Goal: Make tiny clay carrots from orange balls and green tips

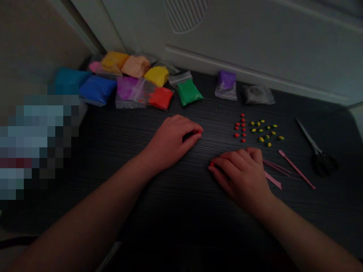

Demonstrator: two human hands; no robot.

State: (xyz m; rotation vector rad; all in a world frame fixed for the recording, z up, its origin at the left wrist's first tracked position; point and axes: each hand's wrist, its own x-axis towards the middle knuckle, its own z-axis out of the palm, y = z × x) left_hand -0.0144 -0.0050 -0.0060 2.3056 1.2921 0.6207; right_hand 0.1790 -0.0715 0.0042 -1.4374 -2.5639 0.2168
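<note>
My left hand [177, 138] pinches a small piece of red clay [200, 132] between thumb and fingertip, just above the dark table. Lower and to the right, my right hand [241, 173] is closed on another bit of red clay [212, 164] at its fingertips. Beyond the right hand lie several small red clay balls [243, 125] in two rough columns. Several yellow-and-green clay pieces [260, 130] are scattered beside them. Pink tweezers [278, 168] and a flat pink tool [273, 180] stick out from behind my right hand, partly hidden by it.
A thin pink modelling tool [297, 169] and scissors [316, 149] lie at the right. Bags of coloured clay line the back, among them a green bag [189, 91], a red bag [161, 98], a purple bag [227, 81] and a blue bag [98, 89]. A pale panel [255, 45] rises behind the table.
</note>
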